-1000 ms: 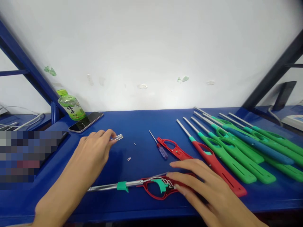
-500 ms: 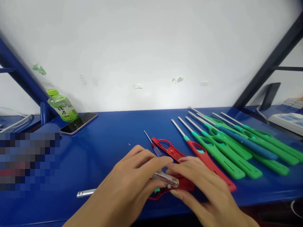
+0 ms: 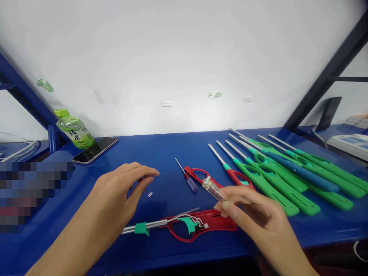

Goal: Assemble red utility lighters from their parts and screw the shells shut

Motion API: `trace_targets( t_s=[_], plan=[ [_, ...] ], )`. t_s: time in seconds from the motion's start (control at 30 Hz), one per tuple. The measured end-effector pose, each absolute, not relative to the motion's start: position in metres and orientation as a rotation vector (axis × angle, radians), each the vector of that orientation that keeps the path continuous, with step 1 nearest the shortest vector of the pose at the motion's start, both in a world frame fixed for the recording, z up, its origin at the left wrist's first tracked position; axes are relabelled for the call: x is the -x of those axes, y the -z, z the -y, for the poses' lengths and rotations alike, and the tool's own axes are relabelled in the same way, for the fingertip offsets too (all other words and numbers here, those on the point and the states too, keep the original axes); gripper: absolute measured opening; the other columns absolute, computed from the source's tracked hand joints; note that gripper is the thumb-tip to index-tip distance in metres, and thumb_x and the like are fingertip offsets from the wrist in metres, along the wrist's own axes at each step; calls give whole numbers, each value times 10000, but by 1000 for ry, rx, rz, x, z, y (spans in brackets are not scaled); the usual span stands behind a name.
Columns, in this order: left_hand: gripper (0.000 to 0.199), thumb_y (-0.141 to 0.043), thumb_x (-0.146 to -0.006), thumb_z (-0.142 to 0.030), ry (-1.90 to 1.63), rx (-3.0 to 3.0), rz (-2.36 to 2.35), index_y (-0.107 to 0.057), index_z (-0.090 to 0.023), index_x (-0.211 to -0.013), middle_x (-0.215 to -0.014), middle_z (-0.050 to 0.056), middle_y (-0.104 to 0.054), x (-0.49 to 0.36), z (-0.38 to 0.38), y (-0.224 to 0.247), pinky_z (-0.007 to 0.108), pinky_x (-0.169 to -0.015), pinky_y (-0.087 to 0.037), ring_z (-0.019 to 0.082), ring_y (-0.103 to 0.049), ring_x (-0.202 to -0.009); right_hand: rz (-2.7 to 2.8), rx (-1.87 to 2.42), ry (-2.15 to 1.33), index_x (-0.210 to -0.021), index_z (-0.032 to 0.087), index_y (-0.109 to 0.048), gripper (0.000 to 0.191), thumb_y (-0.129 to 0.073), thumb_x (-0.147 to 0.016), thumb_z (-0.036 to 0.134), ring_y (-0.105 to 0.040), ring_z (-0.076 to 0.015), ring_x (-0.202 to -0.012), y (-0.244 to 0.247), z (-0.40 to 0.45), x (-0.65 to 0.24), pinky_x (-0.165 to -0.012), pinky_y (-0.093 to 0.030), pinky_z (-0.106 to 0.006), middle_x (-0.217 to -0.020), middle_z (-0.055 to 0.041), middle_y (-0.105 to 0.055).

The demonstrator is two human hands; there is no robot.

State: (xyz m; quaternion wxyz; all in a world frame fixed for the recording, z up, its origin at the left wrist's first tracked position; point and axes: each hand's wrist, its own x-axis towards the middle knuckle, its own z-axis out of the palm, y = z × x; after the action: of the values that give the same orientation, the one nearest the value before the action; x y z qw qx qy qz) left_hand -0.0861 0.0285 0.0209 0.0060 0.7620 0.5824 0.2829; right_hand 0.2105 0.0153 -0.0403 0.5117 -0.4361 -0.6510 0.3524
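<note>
My left hand (image 3: 123, 195) has thumb and index finger pinched together at a tiny silver piece (image 3: 158, 176), perhaps a screw. A small whitish clip (image 3: 150, 194) lies just below those fingers. In my right hand (image 3: 253, 214), thumb and fingers hold a clear lighter fuel tube (image 3: 214, 189) with its valve end up and to the left. Beneath lies an opened red lighter half-shell (image 3: 220, 221), with white wires, a green trigger (image 3: 188, 224) and a metal barrel (image 3: 156, 224) fitted with a green collar. The other red half-shell (image 3: 197, 173) lies partly behind the tube.
A screwdriver (image 3: 191, 183) with a clear purple handle lies mid-table. At right are several green lighters (image 3: 276, 195), a red lighter (image 3: 240, 178) and a blue one (image 3: 301, 172). A phone (image 3: 96, 150) and a bottle (image 3: 75, 130) are at left.
My hands have moved apart, uncovering the red half-shell and wires. The clear tube has gone up, now held in my right hand. My left hand has moved left to the tiny silver piece.
</note>
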Motion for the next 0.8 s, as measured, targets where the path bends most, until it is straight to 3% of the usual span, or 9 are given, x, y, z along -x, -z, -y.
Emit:
trace_targets(
  t_s=[0.1,0.27,0.37,0.8],
  plan=[
    [303,-547,-927,-466,-565,-2206,-1958,-809,-326,-990,-909,-5,-798,99,-37,-12,352,-724,-498,222,-680,-729,1636,1066,-749,-1057,337,-859,126,-804,-964,400,-816,-145,-808,44,-14,-211,-771,-640,-147,-871,24,-839],
    [171,-658,-879,-395,-354,-2099,-2013,-800,-305,-912,-900,13,-793,105,-44,0,363,-739,-473,261,-718,-841,1719,1099,-679,-1107,326,-863,169,-784,-978,401,-835,-196,-888,53,-15,-214,-816,-669,-207,-982,-13,-855],
    [113,-678,-912,-326,-253,-2081,-2016,-785,-295,-893,-929,8,-792,103,-45,1,361,-767,-469,256,-721,-893,1697,1141,-690,-1129,337,-868,207,-784,-972,442,-843,-228,-960,55,-15,-214,-844,-678,-226,-1001,-19,-855],
    [191,-548,-1048,-210,-108,-2155,-2034,-722,-217,-969,-1059,66,-776,81,-37,-9,354,-795,-507,256,-746,-962,1684,1201,-727,-1161,310,-875,298,-793,-948,503,-837,-288,-1051,63,-11,-218,-891,-694,-288,-1089,-59,-862]
  ],
)
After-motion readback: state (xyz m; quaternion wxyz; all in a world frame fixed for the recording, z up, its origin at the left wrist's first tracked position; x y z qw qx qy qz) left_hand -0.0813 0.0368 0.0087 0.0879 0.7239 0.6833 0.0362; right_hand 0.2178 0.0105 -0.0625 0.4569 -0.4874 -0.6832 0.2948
